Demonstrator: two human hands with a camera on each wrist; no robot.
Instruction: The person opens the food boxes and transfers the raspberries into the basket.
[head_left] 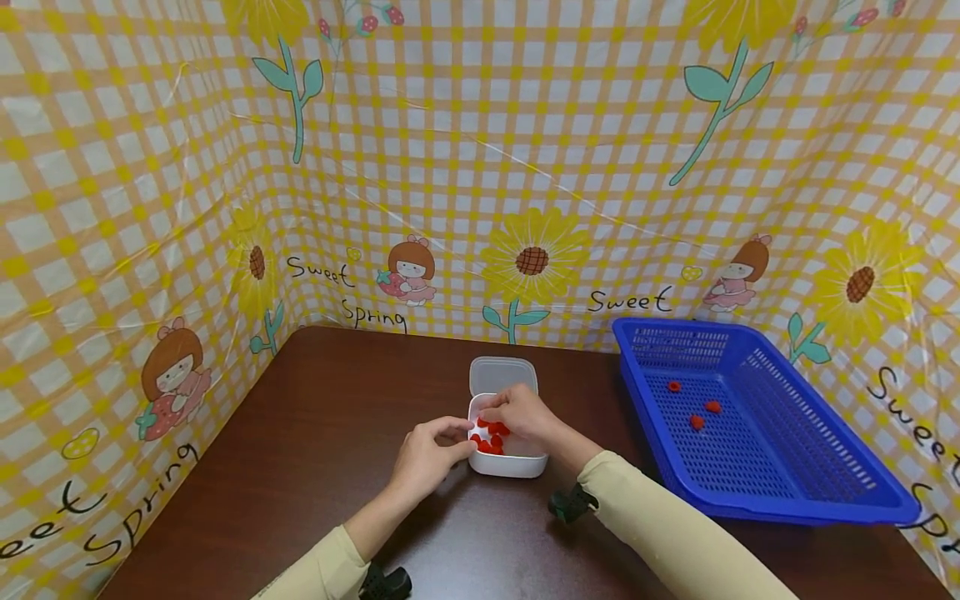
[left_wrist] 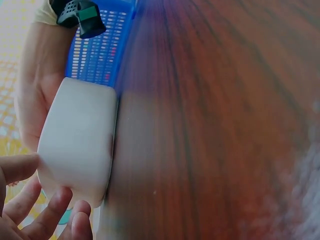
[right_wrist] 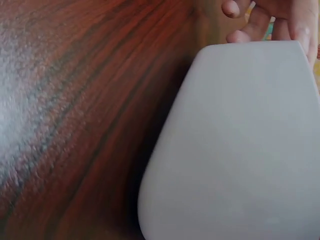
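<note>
A small white box (head_left: 508, 465) stands on the table with its translucent lid (head_left: 502, 377) raised at the back. Several small red berry-like pieces (head_left: 491, 446) lie inside, mostly toward the left. My left hand (head_left: 426, 460) holds the box's left end, thumb at the front corner and fingers along the side; in the left wrist view its fingertips (left_wrist: 61, 194) meet the end wall. My right hand (head_left: 521, 412) reaches over the rim into the box, fingers bent down among the red pieces. Its fingertips are partly hidden, so I cannot tell whether they pinch one.
A blue perforated basket (head_left: 750, 498) stands on the right of the dark wooden table (head_left: 322, 417), with three red pieces (head_left: 697, 422) in its far left part. Checked, sunflower-printed cloth (head_left: 465, 167) walls in the back and both sides.
</note>
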